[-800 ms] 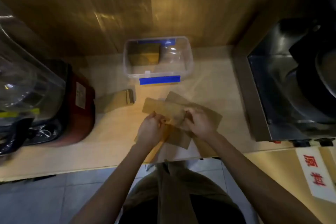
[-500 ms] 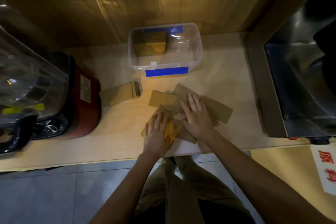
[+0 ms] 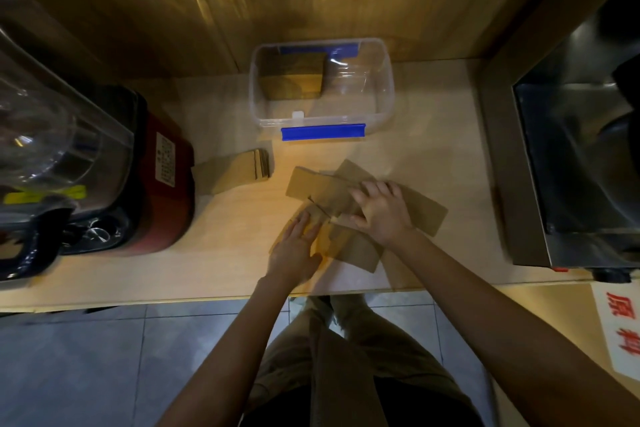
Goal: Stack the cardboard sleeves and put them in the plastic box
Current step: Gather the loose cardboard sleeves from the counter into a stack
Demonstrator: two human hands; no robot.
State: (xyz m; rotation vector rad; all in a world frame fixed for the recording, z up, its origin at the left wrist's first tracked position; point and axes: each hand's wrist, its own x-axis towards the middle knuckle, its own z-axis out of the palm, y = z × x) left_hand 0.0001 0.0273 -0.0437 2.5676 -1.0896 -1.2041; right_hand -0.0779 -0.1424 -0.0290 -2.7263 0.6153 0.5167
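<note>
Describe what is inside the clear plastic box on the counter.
A stack of cardboard sleeves sits in the back-left part of the box. The right side looks bare. How many sleeves are stacked cannot be counted, since the top one covers those beneath.

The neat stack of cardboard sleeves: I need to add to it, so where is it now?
In the head view, the neat stack lies on the counter, left of both hands, between the red appliance and the plastic box.

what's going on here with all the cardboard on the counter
A person is sorting flat cardboard sleeves scattered on the counter. The left hand and right hand both press flat on the loose pile. A neater stack lies to the left, and the clear plastic box behind holds some sleeves already.
</note>
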